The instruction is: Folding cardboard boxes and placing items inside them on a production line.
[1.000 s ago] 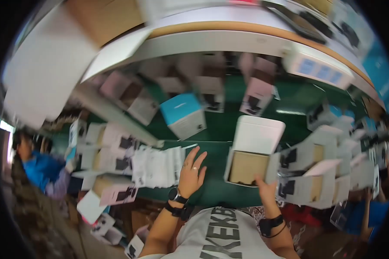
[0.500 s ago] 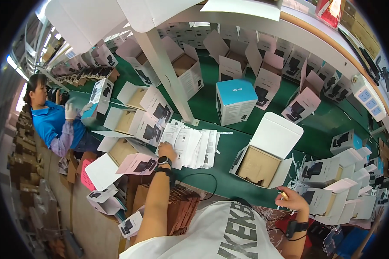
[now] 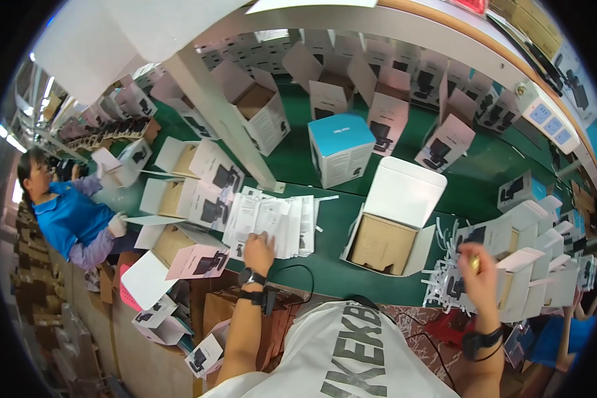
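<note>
My left hand point(image 3: 259, 251) rests on a fanned stack of printed paper leaflets point(image 3: 272, 222) on the green table point(image 3: 325, 255), fingers pressing the near edge of the sheets. My right hand point(image 3: 479, 278) is raised at the right, pinching a small yellowish item above a heap of white paper strips point(image 3: 444, 282). Between the hands stands an open white box point(image 3: 388, 222) with its lid up and a brown cardboard insert inside. A closed blue-topped box point(image 3: 341, 149) stands behind it.
Several open white product boxes crowd the table at the back, left and right. A white post point(image 3: 222, 113) rises left of the leaflets. A person in a blue top point(image 3: 66, 215) works at the far left. A power strip point(image 3: 544, 116) sits on the upper shelf.
My left hand has stayed on the leaflets. My right hand has risen from low at the right edge to above the white strips. The view shifted slightly.
</note>
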{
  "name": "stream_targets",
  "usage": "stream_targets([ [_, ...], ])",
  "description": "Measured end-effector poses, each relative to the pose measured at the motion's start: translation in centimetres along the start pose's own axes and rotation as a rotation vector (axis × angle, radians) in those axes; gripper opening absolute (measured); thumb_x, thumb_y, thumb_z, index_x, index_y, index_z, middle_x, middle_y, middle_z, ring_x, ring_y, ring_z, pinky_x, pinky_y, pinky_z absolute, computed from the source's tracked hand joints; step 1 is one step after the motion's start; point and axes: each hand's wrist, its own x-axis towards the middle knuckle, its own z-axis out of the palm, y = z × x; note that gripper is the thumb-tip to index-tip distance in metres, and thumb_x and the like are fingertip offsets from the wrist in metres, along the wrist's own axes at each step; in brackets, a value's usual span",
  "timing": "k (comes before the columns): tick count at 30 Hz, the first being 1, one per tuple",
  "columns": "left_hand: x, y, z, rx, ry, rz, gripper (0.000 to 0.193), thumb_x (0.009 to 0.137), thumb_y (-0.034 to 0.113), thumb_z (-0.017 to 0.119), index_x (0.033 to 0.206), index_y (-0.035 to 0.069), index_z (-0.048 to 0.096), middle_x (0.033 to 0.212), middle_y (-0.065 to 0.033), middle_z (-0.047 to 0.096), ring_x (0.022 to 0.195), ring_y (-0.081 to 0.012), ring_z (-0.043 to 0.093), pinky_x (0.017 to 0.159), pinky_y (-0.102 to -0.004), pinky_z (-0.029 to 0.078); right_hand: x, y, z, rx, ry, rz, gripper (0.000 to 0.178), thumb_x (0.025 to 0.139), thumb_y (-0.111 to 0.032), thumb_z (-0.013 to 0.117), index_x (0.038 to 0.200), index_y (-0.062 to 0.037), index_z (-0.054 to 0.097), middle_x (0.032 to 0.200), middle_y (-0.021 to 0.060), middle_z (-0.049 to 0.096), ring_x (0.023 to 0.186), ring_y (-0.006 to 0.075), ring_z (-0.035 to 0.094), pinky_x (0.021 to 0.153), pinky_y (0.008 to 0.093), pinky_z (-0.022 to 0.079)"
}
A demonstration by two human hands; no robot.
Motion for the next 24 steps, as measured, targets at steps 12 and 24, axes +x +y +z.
stream_targets([
  [12,-6.2,16.8,-11.4,-0.717,0.355,0.375,0.028,0.098,0.003,0.06,0.124,-0.008,0.065,0.12,-0.0176,0.07,0.107,-0.0285,0.07,0.09,-0.0385,0.057,-8.7,9.5,12.1,0.47,0.02,0.497,0.024,0.101,-0.006,0.066,0.125,-0.0012,0.065,0.092,-0.0012,0.067,0.078,0.0057,0.059,0.069,0.0217,0.047],
  [24,-2.1,20.4,-5.5,-0.901,-0.411,0.13,0.081,0.083,0.009,0.076,0.153,-0.006,0.039,0.151,-0.0291,0.047,0.141,-0.0465,0.044,0.118,-0.0471,0.038,-1.5,5.4,12.6,0.655,0.25,0.321,0.028,0.102,-0.014,0.068,0.127,-0.0018,0.061,0.092,-0.0025,0.062,0.072,0.0031,0.05,0.062,0.0203,0.042],
])
